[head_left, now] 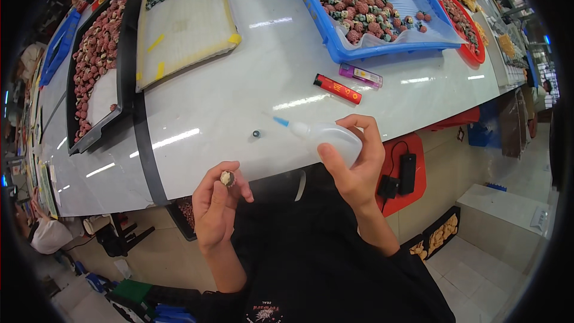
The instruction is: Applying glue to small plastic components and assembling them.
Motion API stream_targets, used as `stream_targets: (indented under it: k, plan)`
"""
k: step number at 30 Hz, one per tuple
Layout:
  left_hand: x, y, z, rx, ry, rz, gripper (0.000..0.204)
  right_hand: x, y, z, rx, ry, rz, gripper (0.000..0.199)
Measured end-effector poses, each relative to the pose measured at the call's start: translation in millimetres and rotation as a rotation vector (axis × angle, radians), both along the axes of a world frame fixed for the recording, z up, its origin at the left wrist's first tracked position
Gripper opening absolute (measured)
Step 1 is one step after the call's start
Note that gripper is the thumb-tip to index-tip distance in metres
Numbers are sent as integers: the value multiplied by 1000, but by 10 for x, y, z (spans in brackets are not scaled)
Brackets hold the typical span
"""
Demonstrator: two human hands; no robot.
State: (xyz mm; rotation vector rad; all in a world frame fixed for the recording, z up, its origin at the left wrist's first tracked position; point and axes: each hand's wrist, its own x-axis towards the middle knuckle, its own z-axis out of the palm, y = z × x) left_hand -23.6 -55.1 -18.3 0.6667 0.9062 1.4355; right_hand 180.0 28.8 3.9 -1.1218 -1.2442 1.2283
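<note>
Between the fingertips of my left hand [218,203] is a small rounded piece [227,178], its cream and dark face turned up. My right hand [359,161] is closed round a translucent squeeze bottle [332,139] with a blue needle tip [280,121], which points left over the table. A small dark teal piece [256,134] lies by itself on the white tabletop [227,107], between the bottle tip and my left hand. The tip touches neither piece.
A red lighter [337,88] and a purple lighter [361,76] lie beyond the bottle. A blue tray [338,54] holds many reddish, dark-bottomed pieces. At the left stand a black tray [127,78] of reddish pieces and a pale board [185,30] with teal pieces. A red stool [412,143] sits below the right edge.
</note>
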Motion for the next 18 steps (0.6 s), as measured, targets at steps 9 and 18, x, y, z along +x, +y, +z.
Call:
stream_targets:
  k: [9, 18]
  plan:
    - [-27, 44, 46, -48, -8, 119, 39, -366, 462, -209, 180, -247, 65, 40]
    - [-77, 21, -9, -20, -31, 105, 37, -385, 224, -210, 600, -399, -154, 45]
